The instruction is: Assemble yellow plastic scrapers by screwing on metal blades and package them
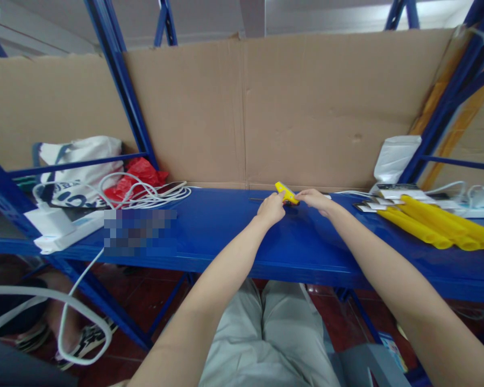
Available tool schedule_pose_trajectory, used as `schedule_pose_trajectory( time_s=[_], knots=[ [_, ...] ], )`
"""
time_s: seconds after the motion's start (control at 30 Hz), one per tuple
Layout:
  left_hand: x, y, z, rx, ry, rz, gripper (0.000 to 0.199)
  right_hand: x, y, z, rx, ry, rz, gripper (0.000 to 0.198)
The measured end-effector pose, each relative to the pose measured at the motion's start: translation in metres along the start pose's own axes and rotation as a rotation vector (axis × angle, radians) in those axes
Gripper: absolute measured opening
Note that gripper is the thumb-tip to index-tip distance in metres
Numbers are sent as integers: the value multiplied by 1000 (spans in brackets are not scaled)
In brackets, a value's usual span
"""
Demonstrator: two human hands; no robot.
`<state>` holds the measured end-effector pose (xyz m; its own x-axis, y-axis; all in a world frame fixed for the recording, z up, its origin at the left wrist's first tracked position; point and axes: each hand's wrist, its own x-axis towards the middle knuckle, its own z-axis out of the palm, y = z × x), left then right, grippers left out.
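Over the far part of the blue worktop (221,226), both hands are meeting at a small yellow object (287,193). The left hand (272,208) is curling around its near left side, fingers folded in and apparently gripping it. The right hand (313,199) is reaching in from the other side of the yellow object, fingers stretched out and drawn together at its dark end; whether they are pinching that end or only touching it, one cannot tell. Nor is the view settling whether the yellow object is resting on the surface or hanging just above it.

To the left of the yellow object, a thin dark rod (255,199) is showing past the left hand; its link to the object is staying unclear. To the right of the yellow object and well apart from it, several yellow tubes (435,223) are lying in a bundle, neither hand touching them. Behind the yellow object, a cardboard panel (306,107) is standing.

By judgement, the handling is going on and is not yet complete: the yellow object is being worked between two hands rather than lying released. Letting go of it is remaining; how much is finished is not showing.
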<state>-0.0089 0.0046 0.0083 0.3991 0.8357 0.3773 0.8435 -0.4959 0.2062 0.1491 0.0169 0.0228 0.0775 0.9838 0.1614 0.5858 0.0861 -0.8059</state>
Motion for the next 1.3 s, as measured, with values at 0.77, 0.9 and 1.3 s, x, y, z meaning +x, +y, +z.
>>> schedule_pose_trajectory(
  time_s=[0.77, 0.9, 1.3],
  knots=[
    [-7, 2, 2, 23, -81, 77, 68, 6, 11, -19, 218, -11, 152, 11],
    [-2, -2, 0, -107, -6, 18, 72, 12, 24, -37, 169, 165, 147, 19],
    [14, -16, 4, -680, 250, -181, 80, 24, 81, -72, -769, 77, 126, 17]
  ],
)
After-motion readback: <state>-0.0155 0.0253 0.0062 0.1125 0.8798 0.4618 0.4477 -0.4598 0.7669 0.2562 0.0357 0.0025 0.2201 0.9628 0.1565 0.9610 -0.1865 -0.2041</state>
